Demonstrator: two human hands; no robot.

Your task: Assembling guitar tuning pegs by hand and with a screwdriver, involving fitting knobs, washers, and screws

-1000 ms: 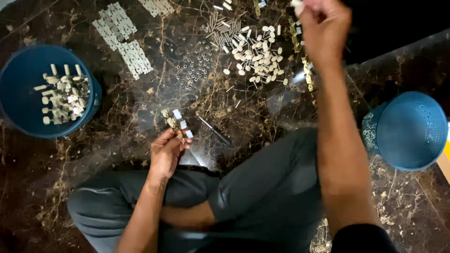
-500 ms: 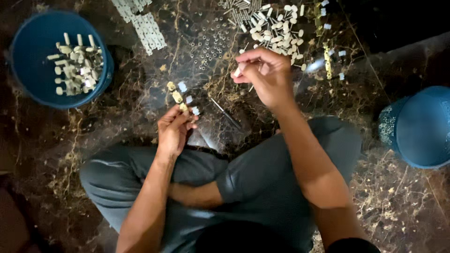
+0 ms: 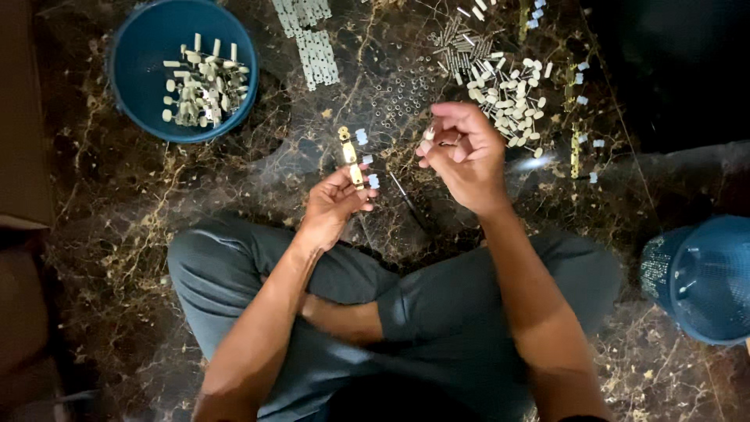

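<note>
We sit cross-legged on the marble floor [image 3: 195, 195]. Our left hand [image 3: 332, 205] grips a brass strip [image 3: 349, 153] w/ small white pieces, held upright. Our right hand [image 3: 462, 152] pinches a small cream peg [image 3: 426, 141] just beside it — near the peg pile [image 3: 512, 90]. Blue bowl [image 3: 141, 70] w/ more pegs sits far left.

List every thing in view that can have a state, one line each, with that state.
left hand: shut on the brass strip, holding it up off the floor
brass strip: upright in the fingers, small white pieces fitted along it
right hand: pinching a small pale piece
blue bowl: upright, partly filled with pale parts
blue basket: tipped on its side
loose pale pieces: scattered on the floor
</note>
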